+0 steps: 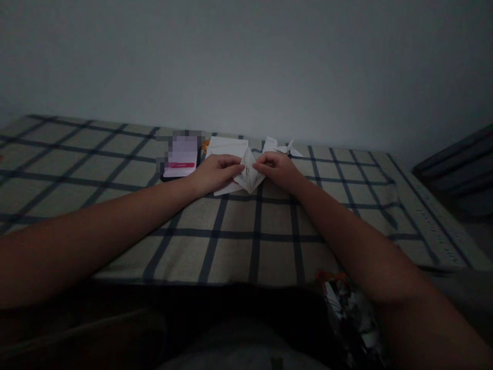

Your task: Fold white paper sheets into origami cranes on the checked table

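Note:
A folded piece of white paper (249,177), diamond-shaped with a crease down its middle, is held between my two hands above the checked cloth. My left hand (219,172) pinches its left side between thumb and fingers. On the opposite side my right hand (278,168) grips the paper the same way, fingers curled. Behind and below the folded piece lie flat white sheets (227,145). Just past my right hand sits a folded paper crane (289,149), with another white paper piece (270,143) beside it.
To the left of my left hand lies a phone (181,156) with a lit, partly blurred screen. An orange item (205,148) shows between phone and sheets. The checked tablecloth (231,257) covers the table, which meets a plain wall (246,67). A patterned bag-like item (350,313) is below the front edge.

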Demonstrator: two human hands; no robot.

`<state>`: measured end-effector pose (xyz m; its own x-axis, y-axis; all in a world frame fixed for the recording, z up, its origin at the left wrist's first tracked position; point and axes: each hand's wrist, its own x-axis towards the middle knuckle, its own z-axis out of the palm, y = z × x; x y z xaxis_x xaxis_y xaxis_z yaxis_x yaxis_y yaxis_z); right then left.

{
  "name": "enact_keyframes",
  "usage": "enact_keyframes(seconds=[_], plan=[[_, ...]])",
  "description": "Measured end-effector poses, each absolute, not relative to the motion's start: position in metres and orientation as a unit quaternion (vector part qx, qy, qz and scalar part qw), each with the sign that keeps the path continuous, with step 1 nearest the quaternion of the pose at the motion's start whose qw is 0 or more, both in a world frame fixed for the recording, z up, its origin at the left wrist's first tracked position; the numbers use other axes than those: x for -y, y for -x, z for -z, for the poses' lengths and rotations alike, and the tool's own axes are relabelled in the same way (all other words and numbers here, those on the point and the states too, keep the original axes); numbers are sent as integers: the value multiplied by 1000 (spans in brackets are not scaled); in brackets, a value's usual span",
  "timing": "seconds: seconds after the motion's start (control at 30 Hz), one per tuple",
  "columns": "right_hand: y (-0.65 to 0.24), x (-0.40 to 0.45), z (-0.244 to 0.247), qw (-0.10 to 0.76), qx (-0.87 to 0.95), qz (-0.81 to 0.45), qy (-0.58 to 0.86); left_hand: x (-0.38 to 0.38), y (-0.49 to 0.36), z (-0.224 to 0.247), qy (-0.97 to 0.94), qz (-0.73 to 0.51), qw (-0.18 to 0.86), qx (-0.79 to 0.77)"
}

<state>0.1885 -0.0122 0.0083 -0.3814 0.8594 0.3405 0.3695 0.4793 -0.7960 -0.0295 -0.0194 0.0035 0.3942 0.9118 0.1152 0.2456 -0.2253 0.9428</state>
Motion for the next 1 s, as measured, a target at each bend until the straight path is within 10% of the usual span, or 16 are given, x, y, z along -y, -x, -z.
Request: enact_keyframes(seconds=[1.0], plan=[[-190,10,-7,378,771,-325,396,14,32,1,-729,-346,441,-392]])
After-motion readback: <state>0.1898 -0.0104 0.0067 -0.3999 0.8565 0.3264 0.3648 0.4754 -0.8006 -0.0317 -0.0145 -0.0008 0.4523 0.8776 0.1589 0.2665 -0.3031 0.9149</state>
